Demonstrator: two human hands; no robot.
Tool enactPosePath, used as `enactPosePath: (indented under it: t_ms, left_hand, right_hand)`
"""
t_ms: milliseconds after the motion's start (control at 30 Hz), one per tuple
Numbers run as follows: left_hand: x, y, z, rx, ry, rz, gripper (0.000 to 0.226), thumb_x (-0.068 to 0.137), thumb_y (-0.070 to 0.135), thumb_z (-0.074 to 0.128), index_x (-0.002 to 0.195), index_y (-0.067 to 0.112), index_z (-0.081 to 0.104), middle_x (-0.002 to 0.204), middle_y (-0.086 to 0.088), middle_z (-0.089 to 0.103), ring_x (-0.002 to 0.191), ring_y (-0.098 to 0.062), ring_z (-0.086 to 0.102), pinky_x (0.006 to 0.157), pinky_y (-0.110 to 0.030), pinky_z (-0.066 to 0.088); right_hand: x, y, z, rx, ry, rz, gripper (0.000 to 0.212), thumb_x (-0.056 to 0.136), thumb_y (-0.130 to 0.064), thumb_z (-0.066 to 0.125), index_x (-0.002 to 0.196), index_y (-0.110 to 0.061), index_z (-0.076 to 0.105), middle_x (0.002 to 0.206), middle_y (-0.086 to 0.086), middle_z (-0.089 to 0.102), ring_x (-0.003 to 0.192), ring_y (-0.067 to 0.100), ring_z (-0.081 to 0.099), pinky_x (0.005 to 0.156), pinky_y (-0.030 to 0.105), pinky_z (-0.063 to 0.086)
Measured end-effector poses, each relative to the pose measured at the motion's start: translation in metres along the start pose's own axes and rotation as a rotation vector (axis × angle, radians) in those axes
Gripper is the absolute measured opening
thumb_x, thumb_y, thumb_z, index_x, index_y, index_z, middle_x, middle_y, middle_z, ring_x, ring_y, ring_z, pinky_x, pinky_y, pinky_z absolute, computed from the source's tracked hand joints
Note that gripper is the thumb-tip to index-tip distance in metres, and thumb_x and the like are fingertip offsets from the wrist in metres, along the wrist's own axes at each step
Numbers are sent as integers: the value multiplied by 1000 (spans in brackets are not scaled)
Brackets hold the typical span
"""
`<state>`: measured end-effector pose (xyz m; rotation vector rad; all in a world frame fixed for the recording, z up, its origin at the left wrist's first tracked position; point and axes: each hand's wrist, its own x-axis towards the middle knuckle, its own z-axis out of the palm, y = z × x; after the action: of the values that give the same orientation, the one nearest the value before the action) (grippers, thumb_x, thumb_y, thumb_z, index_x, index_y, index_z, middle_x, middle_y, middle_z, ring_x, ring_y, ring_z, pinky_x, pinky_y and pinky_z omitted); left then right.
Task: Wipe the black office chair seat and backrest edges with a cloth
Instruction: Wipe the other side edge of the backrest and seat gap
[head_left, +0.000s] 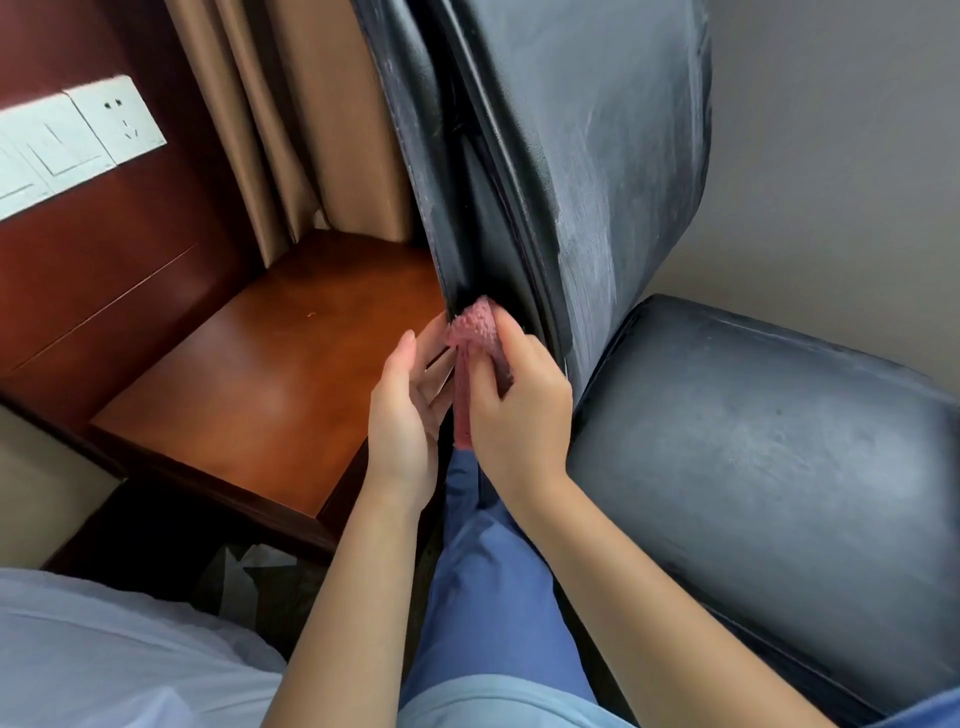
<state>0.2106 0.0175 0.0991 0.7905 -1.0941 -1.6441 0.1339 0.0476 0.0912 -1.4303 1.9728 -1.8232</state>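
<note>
Right of the wooden bench (270, 374) stands the black office chair, used as landmark from here on: backrest (597, 156) upright and tall, seat (779, 441) broad and low beside it. Both are padded black leather-look vinyl, smooth, rounded corners, dull grey haze and streaks across the surfaces, likely dust or drying wipe marks. Backrest side edge has a deep piped seam running top to bottom; that groove is where dirt would sit. Beyond the chair's back edge hang tan curtains (291, 119), pleated fabric; further out a red-brown panel with a white socket plate (117, 119). Bench top is glossy varnished wood, flat, square corner. Below the chair edge, blue trousers (493, 545) of the person. Left hand (410, 410) sits just off the backrest's lower edge, fingers fairly straight and loosely spread, steadying the hanging tail of the cloth; a firm grip is not evident. Right hand (519, 410) has fingers curled and pinching the pink cloth (475, 332), bunched into a wad and pressed at the seam low on the backrest, just above the seat joint. Cloth is knobbly terry or microfibre, soft, light, fully limp; judgement: it should conform into the groove well but will slip out of a loose pinch, so hold it bunched near the working end with thumb behind. Vinyl looks slick and slightly yielding; moderate pressure should be enough, and the chair may swivel if pushed sideways.
</note>
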Motion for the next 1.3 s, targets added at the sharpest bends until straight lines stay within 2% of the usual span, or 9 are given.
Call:
enactPosePath:
  t_ms: [133, 200, 367, 533, 800, 933, 1000, 1167, 1300]
  left_hand:
    - [3, 8, 4, -4, -37, 81, 45, 102, 33, 22, 126, 19, 57, 126, 3, 64, 120, -14, 57, 106, -37, 39]
    - [2, 7, 6, -15, -49, 74, 44, 102, 33, 23, 126, 20, 57, 122, 4, 66, 116, -11, 60, 102, -34, 42]
    - [0, 9, 4, 5, -55, 32, 45, 102, 38, 23, 130, 23, 56, 122, 5, 66, 117, -13, 59, 96, -31, 44]
    - [2, 17, 10, 44, -68, 87, 42, 103, 34, 21, 124, 27, 57, 123, 4, 65, 120, -16, 57, 107, -40, 39]
    - [-5, 14, 12, 37, -77, 18, 40, 101, 42, 25, 122, 35, 59, 117, 5, 69, 110, -10, 63, 104, -37, 39]
    - [-1, 16, 12, 28, -69, 65, 41, 103, 34, 21, 124, 31, 56, 128, 5, 62, 120, -10, 56, 109, -36, 38]
    - [1, 12, 11, 8, -64, 72, 40, 103, 34, 21, 121, 30, 57, 126, 6, 64, 118, -9, 57, 107, -34, 39]
    - [2, 4, 7, -22, -65, 39, 41, 103, 36, 22, 120, 29, 59, 119, 9, 67, 111, -5, 61, 103, -30, 41]
    - [5, 2, 1, -10, -34, 13, 45, 103, 34, 23, 127, 17, 58, 122, 4, 66, 116, -9, 59, 109, -37, 39]
  right_hand:
    - [-17, 13, -2, -46, -48, 77, 41, 88, -23, 46, 127, -19, 59, 112, 1, 66, 116, 21, 53, 103, 22, 36]
    - [-10, 4, -5, -8, -27, 54, 38, 88, -21, 47, 123, -17, 61, 104, 0, 67, 105, 20, 58, 94, 37, 45]
    - [20, -20, -8, 46, -11, -87, 38, 90, -18, 51, 127, -16, 58, 90, 3, 64, 83, 20, 59, 75, 38, 49]
    - [-16, 6, -6, -26, -70, 92, 43, 87, -25, 44, 129, -22, 57, 109, 2, 64, 109, 21, 54, 94, 42, 45]
    - [10, -21, -3, 47, -5, -53, 40, 89, -20, 50, 128, -17, 57, 93, 3, 65, 88, 22, 60, 77, 39, 50]
    - [-19, 10, -2, -8, -64, 147, 35, 91, -19, 49, 124, -21, 60, 109, -2, 65, 111, 16, 53, 96, 27, 40]
    - [-21, 14, -1, -26, -50, 155, 33, 90, -23, 47, 119, -21, 63, 109, -5, 66, 113, 13, 51, 102, 35, 39]
    - [-7, 5, 3, 0, -14, 59, 38, 90, -22, 48, 126, -19, 59, 106, -1, 67, 104, 16, 56, 94, 26, 40]
    - [-34, 33, 3, -40, -114, 203, 36, 92, -17, 52, 127, -21, 58, 102, 0, 65, 101, 19, 56, 81, 24, 41]
